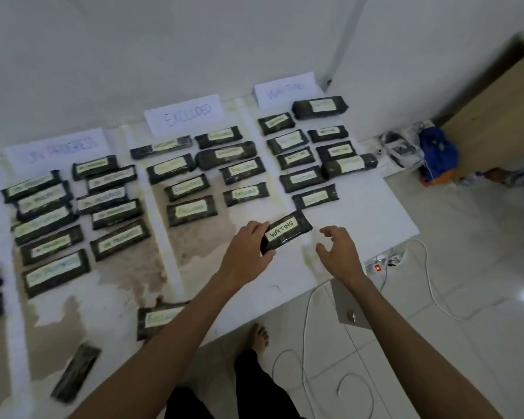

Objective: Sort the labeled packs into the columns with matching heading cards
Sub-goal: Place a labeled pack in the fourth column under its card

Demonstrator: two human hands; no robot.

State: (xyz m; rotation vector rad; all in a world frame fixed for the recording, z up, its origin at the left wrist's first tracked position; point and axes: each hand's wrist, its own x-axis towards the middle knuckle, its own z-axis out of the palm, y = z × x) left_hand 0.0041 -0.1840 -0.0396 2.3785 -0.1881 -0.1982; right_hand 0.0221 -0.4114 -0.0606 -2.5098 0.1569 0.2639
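— What's closest to you?

— Both my forearms, reaching out over the white sheet (360, 207) on the floor. My left hand (248, 252) pinches the near end of a dark pack (285, 232) labeled WAITING, thumb under, fingers on top.

— And the other hand?

— My right hand (338, 251) hangs just beside the pack, fingers spread and curled, touching nothing.

— Where is the pack?

— Tilted, at the near end of the right column, below the WAITING card (285, 89). To the left stand the EXCLUDED card (184, 114) and the IN PROGRESS card (58, 148), with packs below each.

— Any strays?

— One EXCLUDED pack (156, 319) lies near my left arm.
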